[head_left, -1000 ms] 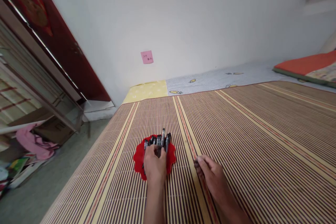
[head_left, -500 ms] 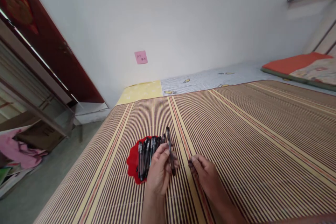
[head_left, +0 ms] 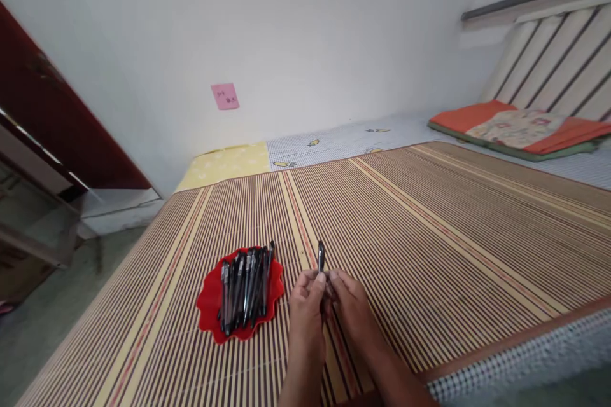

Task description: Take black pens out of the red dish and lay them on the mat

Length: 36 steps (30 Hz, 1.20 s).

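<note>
A dark pen (head_left: 321, 257) stands nearly upright between my hands, its black capped end pointing up. My left hand (head_left: 306, 297) is closed round it, thumb pressed on the barrel. Right beside it, my right hand (head_left: 351, 305) is closed, its fingertips meeting the left ones near the pen's lower part. What the right fingers hold is hidden. To the left of my hands, a red scalloped dish (head_left: 207, 302) bears a pile of several dark pens (head_left: 243, 289), lying side by side.
A striped bamboo mat (head_left: 405, 254) covers the bed, its front edge at lower right. Folded orange and floral bedding (head_left: 515, 127) lies at the far right by a slatted headboard (head_left: 558, 57). A pink note (head_left: 224, 96) is stuck on the wall.
My hands have come together round the pen; before, they were apart, the right one with a small dark thing at its fingertips. The view has turned to the right.
</note>
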{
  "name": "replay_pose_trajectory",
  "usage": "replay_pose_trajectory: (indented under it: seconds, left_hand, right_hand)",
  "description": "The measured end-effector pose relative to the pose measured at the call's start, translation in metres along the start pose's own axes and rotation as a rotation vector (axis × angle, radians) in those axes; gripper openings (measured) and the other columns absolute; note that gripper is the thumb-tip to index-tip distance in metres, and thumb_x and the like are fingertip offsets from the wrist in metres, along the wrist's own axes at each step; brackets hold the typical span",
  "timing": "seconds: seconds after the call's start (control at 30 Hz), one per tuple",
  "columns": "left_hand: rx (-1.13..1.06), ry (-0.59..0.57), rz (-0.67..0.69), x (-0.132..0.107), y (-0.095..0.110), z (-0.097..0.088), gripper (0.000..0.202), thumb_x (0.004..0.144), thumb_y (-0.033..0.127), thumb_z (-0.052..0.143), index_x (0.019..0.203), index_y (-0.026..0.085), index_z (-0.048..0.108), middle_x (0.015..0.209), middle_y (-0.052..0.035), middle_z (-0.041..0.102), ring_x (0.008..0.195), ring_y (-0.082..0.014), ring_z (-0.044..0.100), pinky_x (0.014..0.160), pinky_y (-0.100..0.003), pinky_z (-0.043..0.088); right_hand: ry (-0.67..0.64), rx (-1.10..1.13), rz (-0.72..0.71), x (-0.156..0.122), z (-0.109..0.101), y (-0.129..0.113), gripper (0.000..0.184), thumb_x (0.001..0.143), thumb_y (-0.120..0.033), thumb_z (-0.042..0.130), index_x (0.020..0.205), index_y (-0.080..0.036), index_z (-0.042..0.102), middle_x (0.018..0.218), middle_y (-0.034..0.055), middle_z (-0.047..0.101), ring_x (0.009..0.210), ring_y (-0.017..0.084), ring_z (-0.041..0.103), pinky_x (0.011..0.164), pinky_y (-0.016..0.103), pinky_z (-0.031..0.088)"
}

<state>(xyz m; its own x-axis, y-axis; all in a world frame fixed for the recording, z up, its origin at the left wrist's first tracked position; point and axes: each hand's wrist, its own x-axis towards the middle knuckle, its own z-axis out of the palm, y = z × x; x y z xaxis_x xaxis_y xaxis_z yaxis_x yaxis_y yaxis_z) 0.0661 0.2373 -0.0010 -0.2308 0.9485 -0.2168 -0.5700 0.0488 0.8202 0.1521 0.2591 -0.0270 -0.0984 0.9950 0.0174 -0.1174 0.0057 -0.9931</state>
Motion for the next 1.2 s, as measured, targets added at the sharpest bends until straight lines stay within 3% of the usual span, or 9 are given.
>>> replay_pose_trajectory:
  seconds: [0.13,0.23,0.4,0.5,0.77,1.03,1.2]
  left_hand:
    - [0.138,0.013,0.086,-0.001,-0.002,0.002,0.031,0.069,0.039,0.08,0.082,0.017,0.062,0.074,-0.0006,0.066,0.062,-0.011,0.06,0.056,-0.02,0.043]
    - [0.292,0.031,0.199,-0.002,0.0,0.004,0.022,0.075,0.036,0.073,0.079,0.018,0.062,0.07,-0.0011,0.066,0.061,-0.0129,0.06,0.055,-0.022,0.043]
    - [0.45,0.057,0.291,-0.005,0.004,0.004,0.018,0.082,0.036,0.064,0.079,0.018,0.062,0.061,0.0024,0.059,0.051,-0.011,0.05,0.049,-0.021,0.039]
    - [0.483,0.078,0.338,-0.005,0.004,0.002,0.017,0.086,0.035,0.059,0.083,0.018,0.062,0.061,0.0029,0.057,0.051,-0.011,0.05,0.048,-0.021,0.038]
    - [0.47,0.123,0.356,-0.001,0.0,-0.003,0.015,0.086,0.03,0.059,0.092,0.018,0.064,0.087,-0.0066,0.073,0.082,-0.0195,0.069,0.073,-0.028,0.052]
    - [0.57,0.192,0.321,0.0,0.0,-0.009,0.019,0.084,0.036,0.06,0.082,0.018,0.063,0.075,-0.0069,0.072,0.071,-0.0219,0.068,0.063,-0.029,0.05]
    - [0.59,0.173,0.331,-0.002,0.003,-0.006,0.017,0.084,0.032,0.058,0.088,0.018,0.066,0.082,-0.0085,0.073,0.077,-0.0229,0.069,0.068,-0.031,0.052]
  right_hand:
    - [0.051,0.079,0.012,0.0,-0.003,-0.014,0.04,0.089,-0.059,0.053,0.083,-0.02,0.064,0.082,0.0053,0.066,0.078,0.02,0.061,0.07,0.028,0.05]
    - [0.045,0.156,0.039,0.009,-0.008,-0.025,0.041,0.086,-0.059,0.056,0.09,-0.02,0.069,0.088,0.0074,0.07,0.083,0.022,0.065,0.075,0.03,0.052]
    - [-0.207,0.013,0.067,0.035,-0.011,-0.036,0.03,0.078,-0.045,0.071,0.079,-0.016,0.07,0.074,0.002,0.067,0.071,0.017,0.063,0.069,0.028,0.05]
    - [-0.276,-0.12,0.027,0.043,-0.007,-0.039,0.024,0.078,-0.038,0.07,0.083,-0.015,0.072,0.076,0.0024,0.069,0.074,0.017,0.064,0.069,0.029,0.051]
    - [-0.252,0.047,0.053,0.033,0.006,-0.027,0.025,0.078,-0.038,0.068,0.087,-0.015,0.07,0.08,0.0041,0.072,0.077,0.019,0.068,0.071,0.03,0.053]
    - [-0.159,-0.057,-0.01,0.025,0.015,-0.018,0.027,0.083,-0.042,0.062,0.077,-0.016,0.066,0.071,0.0021,0.066,0.072,0.019,0.063,0.065,0.027,0.048]
    - [-0.18,-0.049,-0.003,0.024,0.012,-0.015,0.032,0.086,-0.046,0.06,0.072,-0.017,0.063,0.067,-0.0003,0.062,0.068,0.017,0.059,0.062,0.026,0.045]
